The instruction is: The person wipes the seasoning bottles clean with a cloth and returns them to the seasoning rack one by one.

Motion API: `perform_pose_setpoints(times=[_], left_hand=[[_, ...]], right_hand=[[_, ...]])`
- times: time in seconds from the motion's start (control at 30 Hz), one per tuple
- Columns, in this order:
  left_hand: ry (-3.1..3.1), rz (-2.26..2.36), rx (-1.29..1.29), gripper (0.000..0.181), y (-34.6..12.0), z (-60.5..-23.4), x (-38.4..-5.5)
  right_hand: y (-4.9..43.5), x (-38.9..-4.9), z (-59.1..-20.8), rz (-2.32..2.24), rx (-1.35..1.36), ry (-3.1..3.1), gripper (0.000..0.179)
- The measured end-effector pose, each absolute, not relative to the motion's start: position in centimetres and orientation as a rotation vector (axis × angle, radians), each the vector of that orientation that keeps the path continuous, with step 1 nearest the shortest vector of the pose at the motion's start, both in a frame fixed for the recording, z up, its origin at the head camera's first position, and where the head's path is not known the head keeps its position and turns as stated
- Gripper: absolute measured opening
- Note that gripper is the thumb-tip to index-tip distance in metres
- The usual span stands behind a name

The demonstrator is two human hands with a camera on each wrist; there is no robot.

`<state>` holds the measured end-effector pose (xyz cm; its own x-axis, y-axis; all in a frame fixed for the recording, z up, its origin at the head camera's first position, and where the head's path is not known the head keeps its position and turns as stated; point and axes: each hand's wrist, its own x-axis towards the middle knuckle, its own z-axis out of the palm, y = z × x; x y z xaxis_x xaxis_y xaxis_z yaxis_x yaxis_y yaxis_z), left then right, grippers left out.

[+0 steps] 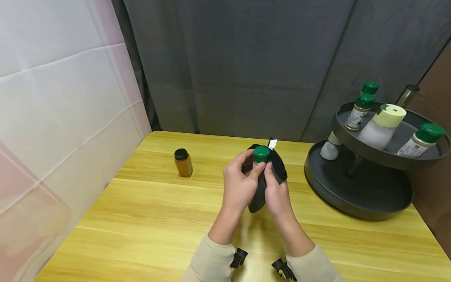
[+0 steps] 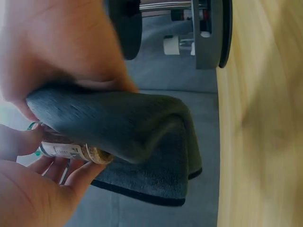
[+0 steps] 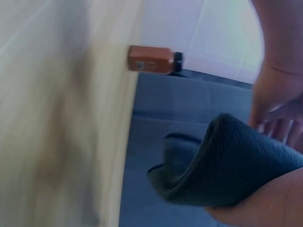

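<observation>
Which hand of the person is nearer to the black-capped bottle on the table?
Left. The left hand holds a jar to the right of the bottle; the right hand grips a cloth farther right.

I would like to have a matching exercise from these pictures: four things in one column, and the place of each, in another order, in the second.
Column one
1. Dark cloth
2. Black-capped spice jar
3. Pale-yellow-capped bottle
4. Two-tier rack

Column two
A. On the table, to the left of both hands
B. On the table, to the right of both hands
C. In the right hand, while the left hand holds a green-capped spice jar
D. On an upper tier

Right pairs: 1-C, 2-A, 3-D, 4-B
</observation>
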<state>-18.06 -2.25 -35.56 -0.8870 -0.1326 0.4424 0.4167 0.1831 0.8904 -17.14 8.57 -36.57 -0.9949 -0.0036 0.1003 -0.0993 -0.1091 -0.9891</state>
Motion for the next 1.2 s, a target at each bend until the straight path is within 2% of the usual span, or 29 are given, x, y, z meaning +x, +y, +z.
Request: perform_pose_setpoints(times=[0.27, 0.5, 0.83, 1.0, 1.2], left_hand=[[-2.106, -1.753, -0.286, 0.032, -1.8, -36.3, -17.9], [-2.035, -1.764, -0.258, 0.033, -2.0, -35.7, -17.8], [-2.103, -1.77, -0.256, 0.032, -2.3, -35.5, -17.9], [-2.146, -1.775, -0.242, 0.031, -2.1, -35.6, -17.9], [-2.094, -1.77, -0.25, 0.03, -2.2, -35.3, -18.1]], right_hand=[[8.4, -16.7, -34.7, 2.306, 0.132, -1.823, 0.052], [8.6, -17.0, -35.5, 2.271, 0.227, -1.934, 0.051], [8.9, -17.1, -35.3, 2.504, 0.008, -1.868, 0.052], [9.1, -16.7, -33.9, 2.407, 0.106, -1.797, 0.053], [8.8, -16.9, -34.7, 2.347, 0.157, -1.857, 0.051]])
